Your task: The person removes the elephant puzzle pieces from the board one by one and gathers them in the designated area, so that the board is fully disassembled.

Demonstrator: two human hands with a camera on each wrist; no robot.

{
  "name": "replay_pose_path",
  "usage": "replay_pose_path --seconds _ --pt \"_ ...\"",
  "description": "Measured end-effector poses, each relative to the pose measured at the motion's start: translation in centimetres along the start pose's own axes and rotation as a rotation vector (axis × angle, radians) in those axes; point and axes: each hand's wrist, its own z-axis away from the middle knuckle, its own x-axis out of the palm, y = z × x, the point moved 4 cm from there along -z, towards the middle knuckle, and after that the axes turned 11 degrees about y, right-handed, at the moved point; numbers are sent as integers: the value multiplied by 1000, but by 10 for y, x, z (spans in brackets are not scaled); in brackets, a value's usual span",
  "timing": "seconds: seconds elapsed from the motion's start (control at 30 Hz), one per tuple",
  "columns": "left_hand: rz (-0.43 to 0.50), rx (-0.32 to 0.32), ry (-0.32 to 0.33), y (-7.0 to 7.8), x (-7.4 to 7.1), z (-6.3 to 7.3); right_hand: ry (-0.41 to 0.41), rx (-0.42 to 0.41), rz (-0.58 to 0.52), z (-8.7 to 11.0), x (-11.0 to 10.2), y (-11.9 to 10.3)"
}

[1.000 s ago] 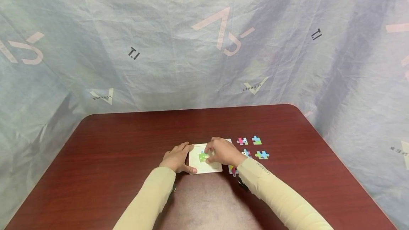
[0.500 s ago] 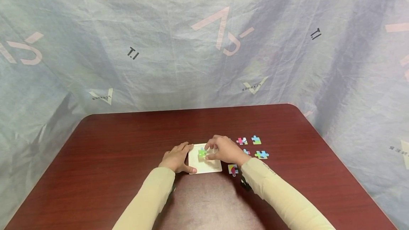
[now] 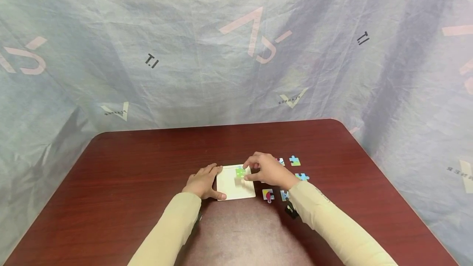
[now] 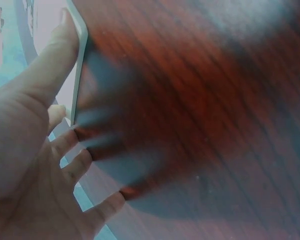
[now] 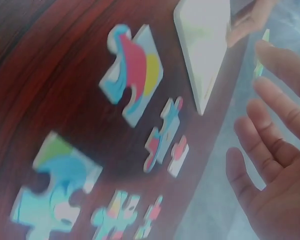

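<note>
My right hand (image 3: 271, 171) pinches a green and light blue puzzle piece (image 3: 240, 172) between thumb and forefinger, raised over a white square puzzle board (image 3: 230, 190). In the right wrist view this piece (image 5: 259, 62) shows as a thin edge at the fingertips, the other fingers loosely bent. At the board's left side lies my left hand (image 3: 201, 182). Its thumb (image 4: 57, 55) rests on top of the board near the front corner, while the spread fingers reach along the left edge, several fingertips down on the table.
Several loose puzzle pieces lie right of the board: one yellow and red piece (image 3: 267, 195), a blue piece (image 3: 301, 177), and a blue and green piece (image 3: 294, 160) farther back. Some are partly hidden under the right hand and sleeve. A grey printed cloth (image 3: 192, 73) hangs behind the dark red table (image 3: 148, 151).
The right hand has lifted the green puzzle piece from the board and carried it to the right and slightly back. The left hand has stayed at the board's left edge.
</note>
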Motion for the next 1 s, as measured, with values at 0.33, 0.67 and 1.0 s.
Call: replay_pose_path --seconds 0.33,0.67,1.0 --pt "-4 12 -1 0 1 0 11 -47 24 13 -21 16" --pt "-5 15 2 -1 3 -2 37 -48 51 30 -40 32" --pt "-14 15 4 0 2 -1 79 -41 70 45 -60 49"
